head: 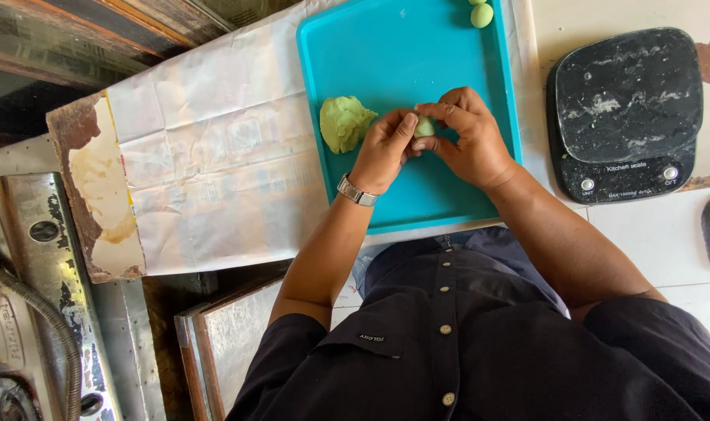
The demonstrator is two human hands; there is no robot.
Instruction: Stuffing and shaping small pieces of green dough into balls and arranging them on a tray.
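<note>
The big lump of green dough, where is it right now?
In the head view, the big lump of green dough lies on the teal tray, just beside the left hand.

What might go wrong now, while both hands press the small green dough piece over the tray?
1. The small dough piece, pinched between the left hand and right hand, may slip onto the teal tray.
2. The left hand is close to the big dough lump and might dent it.
3. The dough ball near the tray's far rim might roll.
</note>
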